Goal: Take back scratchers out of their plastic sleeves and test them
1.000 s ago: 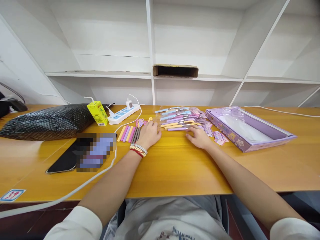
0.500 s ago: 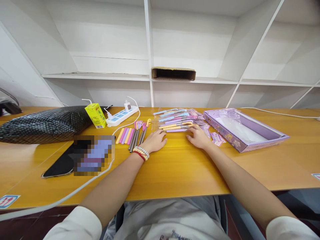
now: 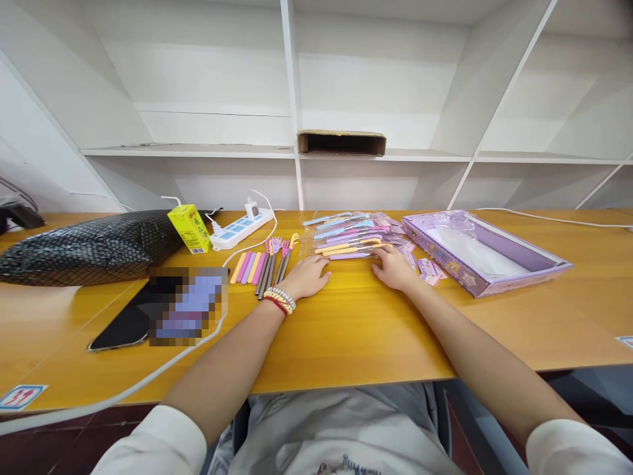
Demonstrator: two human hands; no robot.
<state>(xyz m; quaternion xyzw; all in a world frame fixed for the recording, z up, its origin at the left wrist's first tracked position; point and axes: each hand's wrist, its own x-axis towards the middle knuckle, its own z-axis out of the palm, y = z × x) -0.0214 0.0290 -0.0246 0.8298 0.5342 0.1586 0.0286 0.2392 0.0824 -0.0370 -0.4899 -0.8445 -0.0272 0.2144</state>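
Note:
Several back scratchers in clear plastic sleeves [image 3: 341,233], with blue, pink, yellow and purple handles, lie in a stacked row at the desk's middle. My left hand [image 3: 307,277] rests flat by the left ends of the nearest ones, fingers stretched and thumb apart. At their right ends is my right hand [image 3: 394,269], fingers spread over the sleeves and touching them; its fingertips are partly hidden. Left of my left hand lie unwrapped scratcher heads on dark rods [image 3: 270,264] and loose coloured handles [image 3: 247,267]. Small purple packets [image 3: 429,270] sit beside my right wrist.
A purple open box [image 3: 494,287] with plastic film stands at the right. To the left are a phone [image 3: 128,316], a yellow drink carton [image 3: 189,229], a white power strip [image 3: 242,229] and a black wrapped bundle [image 3: 89,251]. A white cable [image 3: 163,366] crosses the desk's left side.
The camera view has shifted very slightly. Both hands stay in nearly the same place by the sleeved back scratchers.

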